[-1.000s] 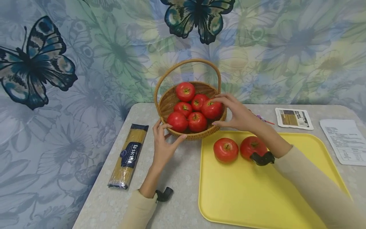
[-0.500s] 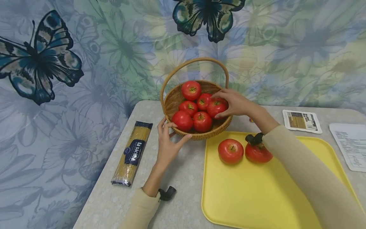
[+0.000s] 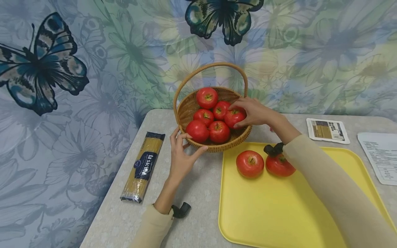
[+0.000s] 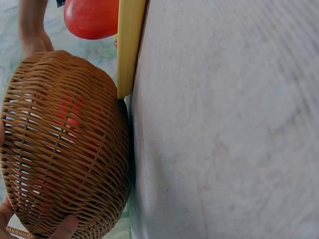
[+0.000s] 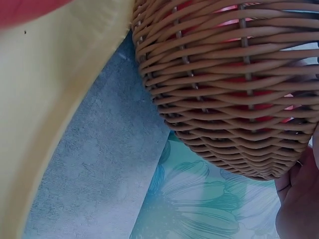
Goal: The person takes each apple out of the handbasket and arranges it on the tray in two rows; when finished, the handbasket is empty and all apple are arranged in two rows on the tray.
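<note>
A wicker basket (image 3: 231, 144) with a tall arched handle stands near the table's back edge, holding several red apples. My left hand (image 3: 183, 160) grips its front left rim, with the thumb along the front wall. In the left wrist view, fingertips lie against the woven wall (image 4: 70, 149). My right hand (image 3: 256, 112) reaches over the basket's right side and holds the rightmost apple (image 3: 233, 119) between fingers and thumb. That apple sits among the others. In the right wrist view the basket's weave (image 5: 224, 99) hides the apples for the most part.
A yellow tray (image 3: 263, 213) lies at the right, bearing two apples (image 3: 250, 164) near its back edge. A pasta packet (image 3: 143, 167) lies to the left. A flat white-edged packet (image 3: 328, 131) and a printed sheet (image 3: 379, 156) lie at the back right.
My right hand has shifted from the basket's right side onto the rightmost apple and closed around it. The left hand keeps its hold on the rim. The head view has turned slightly.
</note>
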The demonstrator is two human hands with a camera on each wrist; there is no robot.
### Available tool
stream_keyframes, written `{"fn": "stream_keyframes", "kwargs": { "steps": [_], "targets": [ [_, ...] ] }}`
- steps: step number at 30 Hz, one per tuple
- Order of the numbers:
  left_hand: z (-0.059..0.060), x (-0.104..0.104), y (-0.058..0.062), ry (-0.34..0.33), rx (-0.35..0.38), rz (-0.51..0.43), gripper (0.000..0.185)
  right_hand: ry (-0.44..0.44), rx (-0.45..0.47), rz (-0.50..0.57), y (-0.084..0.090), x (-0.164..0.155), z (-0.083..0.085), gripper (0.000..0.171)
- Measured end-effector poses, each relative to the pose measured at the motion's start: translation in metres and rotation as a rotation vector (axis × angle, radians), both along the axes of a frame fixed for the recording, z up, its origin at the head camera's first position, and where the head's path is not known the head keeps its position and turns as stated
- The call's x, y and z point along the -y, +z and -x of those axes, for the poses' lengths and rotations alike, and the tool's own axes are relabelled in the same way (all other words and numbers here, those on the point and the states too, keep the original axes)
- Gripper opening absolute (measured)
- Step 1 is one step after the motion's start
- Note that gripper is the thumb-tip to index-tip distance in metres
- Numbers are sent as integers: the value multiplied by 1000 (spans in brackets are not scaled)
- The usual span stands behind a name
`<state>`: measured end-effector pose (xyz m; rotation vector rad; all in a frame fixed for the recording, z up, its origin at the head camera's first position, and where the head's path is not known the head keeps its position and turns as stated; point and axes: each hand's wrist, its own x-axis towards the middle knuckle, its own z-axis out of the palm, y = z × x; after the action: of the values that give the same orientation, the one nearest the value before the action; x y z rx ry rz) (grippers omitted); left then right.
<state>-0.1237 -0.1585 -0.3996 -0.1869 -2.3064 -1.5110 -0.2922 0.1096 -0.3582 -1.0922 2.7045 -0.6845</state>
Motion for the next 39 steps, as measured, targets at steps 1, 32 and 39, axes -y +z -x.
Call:
{"fn": "stream_keyframes", "kwargs": {
  "steps": [1,32,39],
  "targets": [
    [0,0,0,0,3,2,51,1,-2,10,0,0,0,60],
    [16,9,-32,44,18,-10,53,-302,-338,210,-6,-160,-135,74],
    [17,7,-32,50,37,7,52,-337,-304,225,-46,-202,-164,76]
  ]
}}
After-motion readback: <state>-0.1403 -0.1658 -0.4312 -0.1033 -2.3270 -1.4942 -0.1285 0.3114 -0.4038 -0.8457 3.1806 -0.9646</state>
